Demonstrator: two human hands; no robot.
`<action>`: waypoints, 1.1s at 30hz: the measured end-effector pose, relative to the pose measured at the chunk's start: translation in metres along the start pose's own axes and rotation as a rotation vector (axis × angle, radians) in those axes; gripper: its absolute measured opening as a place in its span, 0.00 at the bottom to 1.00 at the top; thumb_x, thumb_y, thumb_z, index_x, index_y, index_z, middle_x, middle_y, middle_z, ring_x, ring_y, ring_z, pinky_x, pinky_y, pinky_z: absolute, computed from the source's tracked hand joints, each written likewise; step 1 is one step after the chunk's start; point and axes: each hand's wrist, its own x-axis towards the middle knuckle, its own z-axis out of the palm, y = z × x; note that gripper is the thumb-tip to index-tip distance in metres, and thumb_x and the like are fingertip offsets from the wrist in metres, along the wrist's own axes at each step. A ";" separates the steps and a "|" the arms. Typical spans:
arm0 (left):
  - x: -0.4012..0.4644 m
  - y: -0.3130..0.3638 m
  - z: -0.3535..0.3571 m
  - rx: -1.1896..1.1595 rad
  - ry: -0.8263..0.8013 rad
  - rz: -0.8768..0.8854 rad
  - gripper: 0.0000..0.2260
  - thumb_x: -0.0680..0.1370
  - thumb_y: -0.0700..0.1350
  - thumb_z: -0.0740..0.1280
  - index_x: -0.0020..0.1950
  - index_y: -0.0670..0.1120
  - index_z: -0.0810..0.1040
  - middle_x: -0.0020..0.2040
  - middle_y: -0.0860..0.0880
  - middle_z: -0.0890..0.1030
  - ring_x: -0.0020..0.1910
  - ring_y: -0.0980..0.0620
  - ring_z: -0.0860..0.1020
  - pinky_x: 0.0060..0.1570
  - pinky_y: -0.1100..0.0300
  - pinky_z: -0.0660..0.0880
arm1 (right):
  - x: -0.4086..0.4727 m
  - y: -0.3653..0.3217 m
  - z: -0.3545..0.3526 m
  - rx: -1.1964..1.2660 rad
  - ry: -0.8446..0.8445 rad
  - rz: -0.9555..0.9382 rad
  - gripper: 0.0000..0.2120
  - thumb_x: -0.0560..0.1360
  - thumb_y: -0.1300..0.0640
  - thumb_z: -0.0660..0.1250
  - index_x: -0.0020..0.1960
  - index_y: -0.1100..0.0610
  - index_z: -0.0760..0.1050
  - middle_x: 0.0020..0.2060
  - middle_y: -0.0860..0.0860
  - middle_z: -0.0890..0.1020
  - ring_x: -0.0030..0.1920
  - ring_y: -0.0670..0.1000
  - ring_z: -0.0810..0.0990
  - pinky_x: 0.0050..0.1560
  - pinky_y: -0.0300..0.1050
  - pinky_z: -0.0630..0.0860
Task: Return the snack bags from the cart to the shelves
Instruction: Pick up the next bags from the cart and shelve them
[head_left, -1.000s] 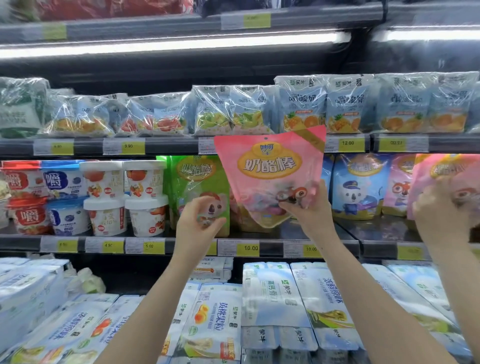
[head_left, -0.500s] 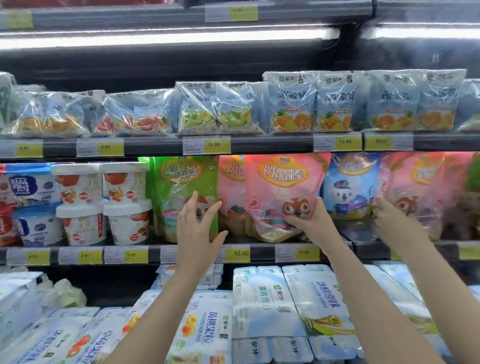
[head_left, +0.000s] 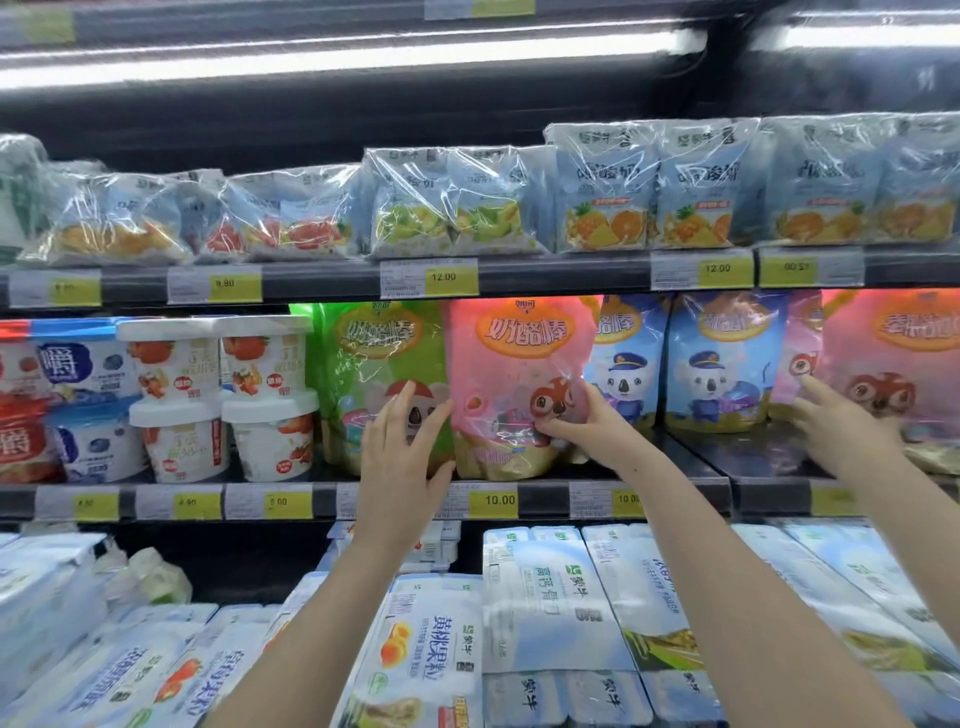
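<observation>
My right hand (head_left: 582, 423) grips the pink cheese-stick bag (head_left: 511, 384) standing on the middle shelf (head_left: 675, 457). My left hand (head_left: 402, 447), fingers straight, touches the bag's left edge.

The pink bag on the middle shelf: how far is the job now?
Done: the pink bag stands on the shelf beside the green bag. In hand: the right hand grips it; the left hand is open. Left: letting go. The cart is out of view.

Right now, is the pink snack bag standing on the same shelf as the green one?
Yes, the pink snack bag stands beside the green bag on the middle shelf.
</observation>
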 end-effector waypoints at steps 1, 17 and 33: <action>0.000 0.001 0.000 0.000 -0.001 0.004 0.30 0.70 0.44 0.73 0.69 0.52 0.66 0.72 0.41 0.64 0.70 0.43 0.59 0.68 0.46 0.59 | -0.002 0.000 0.000 -0.004 0.026 -0.014 0.35 0.67 0.54 0.75 0.69 0.52 0.61 0.58 0.48 0.77 0.57 0.49 0.76 0.53 0.43 0.75; 0.020 -0.012 -0.077 -0.090 -0.066 -0.006 0.18 0.69 0.50 0.64 0.58 0.49 0.75 0.55 0.48 0.77 0.56 0.48 0.74 0.53 0.53 0.70 | -0.067 -0.084 0.055 -0.631 -0.089 -0.409 0.14 0.73 0.50 0.67 0.57 0.53 0.73 0.46 0.48 0.78 0.46 0.48 0.76 0.46 0.45 0.74; 0.052 -0.036 -0.442 0.130 -0.519 -0.564 0.25 0.72 0.59 0.59 0.65 0.50 0.71 0.60 0.51 0.76 0.54 0.49 0.77 0.47 0.57 0.75 | -0.076 -0.368 0.141 -0.509 -1.053 -0.070 0.18 0.76 0.49 0.65 0.63 0.54 0.71 0.57 0.51 0.76 0.58 0.52 0.76 0.57 0.46 0.73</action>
